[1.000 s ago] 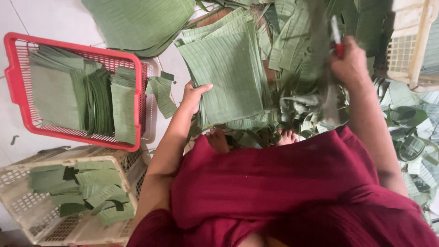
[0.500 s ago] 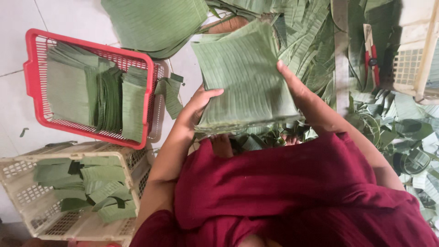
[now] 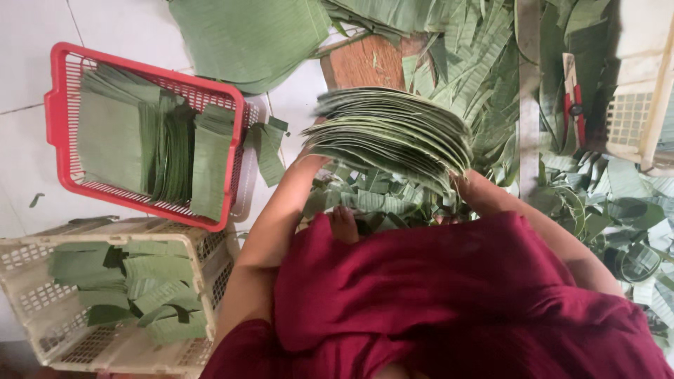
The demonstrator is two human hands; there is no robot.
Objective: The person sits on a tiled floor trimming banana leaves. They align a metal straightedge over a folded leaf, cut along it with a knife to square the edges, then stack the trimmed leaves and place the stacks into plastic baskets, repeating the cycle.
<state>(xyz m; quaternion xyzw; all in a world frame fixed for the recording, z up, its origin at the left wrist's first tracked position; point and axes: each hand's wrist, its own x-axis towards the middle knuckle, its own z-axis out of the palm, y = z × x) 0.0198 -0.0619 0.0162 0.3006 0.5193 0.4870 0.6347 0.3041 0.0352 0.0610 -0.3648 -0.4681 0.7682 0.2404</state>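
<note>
A thick stack of cut green banana leaf sheets (image 3: pixel 393 133) is lifted off the ground, its layered edges facing me. My left hand (image 3: pixel 310 158) grips the stack's left side from below and is mostly hidden by the leaves. My right hand (image 3: pixel 477 193) holds the stack's lower right edge. My lap in a dark red garment (image 3: pixel 435 295) fills the bottom of the view.
A red basket (image 3: pixel 232 168) at left holds folded leaf sheets. A cream basket (image 3: pixel 200 281) at lower left holds smaller leaf pieces. Leaf scraps (image 3: pixel 597 210) litter the floor at right. A brown wooden block (image 3: pixel 365 63) and a red-handled tool (image 3: pixel 572 98) lie beyond.
My right hand came down from the upper right to the stack. Both hands then raised and tilted the stack from lying flat until its edges face me.
</note>
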